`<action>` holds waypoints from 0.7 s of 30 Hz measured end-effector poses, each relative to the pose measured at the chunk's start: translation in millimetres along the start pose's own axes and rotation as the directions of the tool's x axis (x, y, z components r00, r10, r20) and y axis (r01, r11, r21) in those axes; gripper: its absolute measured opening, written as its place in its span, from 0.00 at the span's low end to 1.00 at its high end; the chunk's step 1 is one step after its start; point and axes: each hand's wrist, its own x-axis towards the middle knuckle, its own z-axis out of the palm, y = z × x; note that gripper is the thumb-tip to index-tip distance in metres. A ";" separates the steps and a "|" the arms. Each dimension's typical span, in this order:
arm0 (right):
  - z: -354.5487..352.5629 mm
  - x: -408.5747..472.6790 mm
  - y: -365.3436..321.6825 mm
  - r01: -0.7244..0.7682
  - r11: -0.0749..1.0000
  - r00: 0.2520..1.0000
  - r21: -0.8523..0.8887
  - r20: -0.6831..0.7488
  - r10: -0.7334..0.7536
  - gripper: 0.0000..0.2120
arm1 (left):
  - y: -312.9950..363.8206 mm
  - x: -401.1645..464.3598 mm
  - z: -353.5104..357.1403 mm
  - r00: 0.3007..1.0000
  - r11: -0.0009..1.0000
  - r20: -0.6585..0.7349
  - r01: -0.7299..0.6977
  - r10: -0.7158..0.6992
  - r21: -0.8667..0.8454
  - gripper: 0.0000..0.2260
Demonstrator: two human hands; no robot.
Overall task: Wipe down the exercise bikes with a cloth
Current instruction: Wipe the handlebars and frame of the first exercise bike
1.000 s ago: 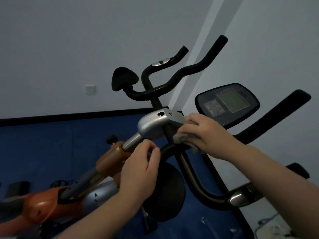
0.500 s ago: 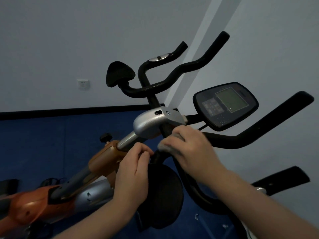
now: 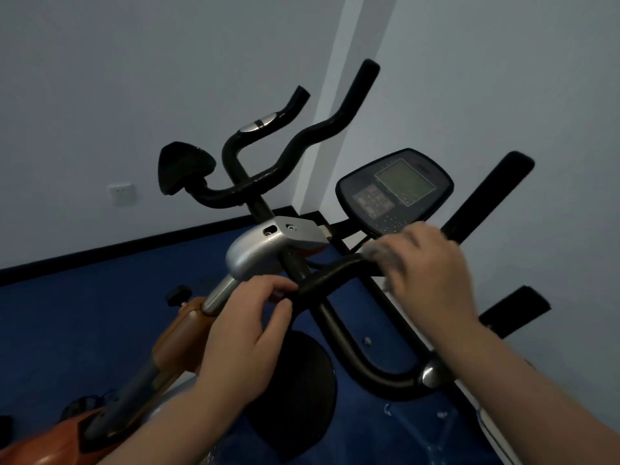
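1. The left hand (image 3: 246,333) is curling around the near end of the black handlebar (image 3: 330,271), thumb underneath and fingers over the top, gripping it just below the silver bracket (image 3: 258,251).
2. The right hand (image 3: 426,273) is closing over the same bar farther to the right, pressing a pale cloth (image 3: 370,253) against it; only a small edge of the cloth is peeking out past the fingertips, and it is blurred.
3. The bar is bending down from the hands into a loop that is ending in a silver cap (image 3: 431,375) near the right forearm.
4. The console (image 3: 394,191), with its grey screen and keypad, is sitting just above and behind the right hand.
5. The orange frame (image 3: 177,337) of the bike is sloping down to the lower left, with a round black disc (image 3: 295,394) hanging under the left hand.
6. More black handlebars (image 3: 292,152) are rising behind the bracket towards the grey wall (image 3: 134,78).
7. A wall socket (image 3: 122,193) is showing on the left, above the blue floor (image 3: 84,313).
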 end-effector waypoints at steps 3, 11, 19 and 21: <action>-5.2 7.8 -11.7 -0.160 0.986 0.985 0.048 -0.053 0.163 0.08 | 8.9 19.7 1.3 0.995 0.999 0.089 0.034 -0.034 0.002 0.08; -5.2 -12.9 1.9 -0.199 0.979 0.975 0.040 -0.093 0.202 0.04 | 15.1 32.0 -4.0 0.975 1.000 0.223 -0.005 0.005 -0.001 0.09; 3.5 10.6 -5.8 -0.480 0.872 0.847 0.095 -0.207 0.489 0.07 | 42.9 91.6 39.2 0.953 0.991 0.285 -0.070 0.100 -0.111 0.08; 14.9 -5.1 -29.2 -0.511 0.848 0.832 0.142 -0.164 0.529 0.03 | 47.7 105.0 55.6 0.953 0.985 0.282 -0.066 0.109 -0.158 0.09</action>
